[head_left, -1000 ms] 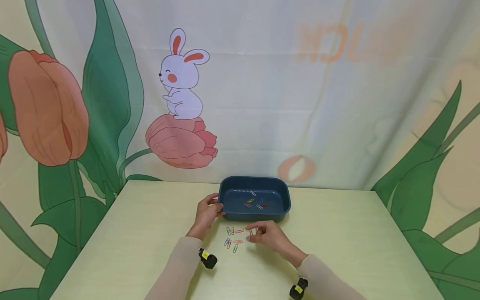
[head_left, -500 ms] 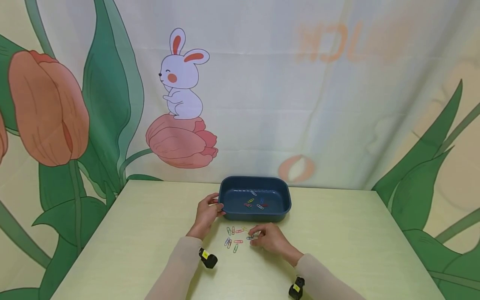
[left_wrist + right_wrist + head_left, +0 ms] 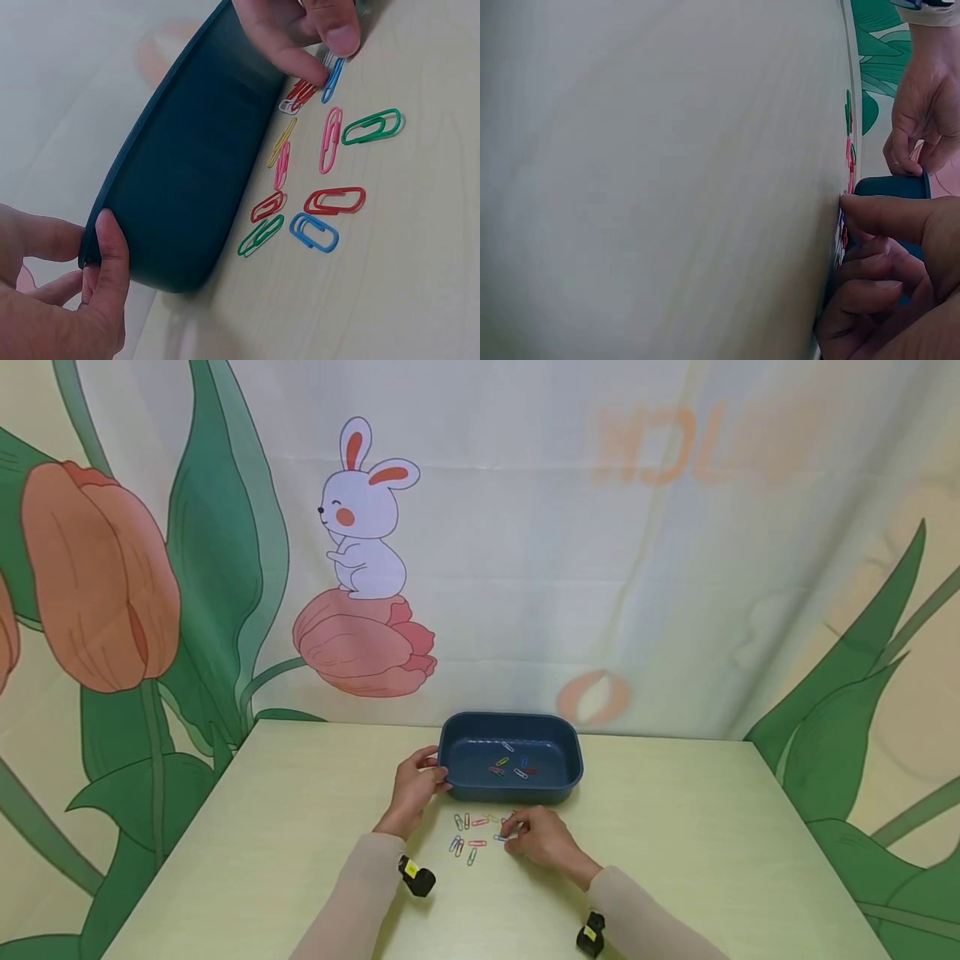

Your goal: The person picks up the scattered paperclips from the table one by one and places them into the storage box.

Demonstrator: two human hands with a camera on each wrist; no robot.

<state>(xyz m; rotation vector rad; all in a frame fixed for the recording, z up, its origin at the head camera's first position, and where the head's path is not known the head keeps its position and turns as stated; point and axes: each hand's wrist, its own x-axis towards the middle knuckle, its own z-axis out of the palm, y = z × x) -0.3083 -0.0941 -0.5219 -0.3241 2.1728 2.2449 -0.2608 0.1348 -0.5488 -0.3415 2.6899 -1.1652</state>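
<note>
A dark blue tray point(image 3: 510, 795) stands on the table with several coloured paper clips point(image 3: 520, 773) lying in it. My left hand point(image 3: 411, 789) grips its left end, thumb outside the wall and fingers at the rim. In front of the tray, my right hand point(image 3: 543, 837) is low at the tabletop, thumb and index finger drawn together at a blue paper clip point(image 3: 332, 81); they seem to pinch its end. Beside those fingertips lie red and white clips point(image 3: 300, 96), partly hidden. Pink, yellow, green, red and blue clips point(image 3: 315, 232) are spread nearer my left hand.
The pale table point(image 3: 675, 843) reaches back to a hanging cloth point(image 3: 510, 568) printed with a rabbit and tulips. The tray stands near the table's back edge. Each wrist carries a small black camera point(image 3: 417, 877).
My right hand has shifted slightly right, and its thumb and index finger have come closer together. The blue clip beside them has come into view. My left hand stays on the tray.
</note>
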